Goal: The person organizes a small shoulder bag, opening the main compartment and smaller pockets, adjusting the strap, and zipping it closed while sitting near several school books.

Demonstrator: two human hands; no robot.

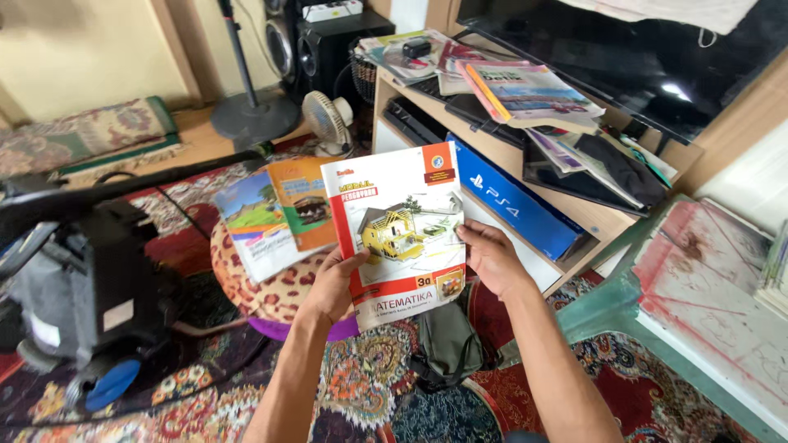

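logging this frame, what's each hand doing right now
Left hand: closed on the red-and-white book, fanned with two more books.
Right hand: gripping the same book's right edge.

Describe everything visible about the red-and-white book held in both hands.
The red-and-white book is a thin paperback workbook with a glossy cover: a white upper field showing a drawing of a yellow cutaway house, red bands along the spine edge and bottom, and a small emblem at the top right corner. It is closed, cover facing the camera, tilted slightly. The left hand grips its lower left edge, the right hand its right edge. It overlaps two other colourful books fanned out behind its left side.
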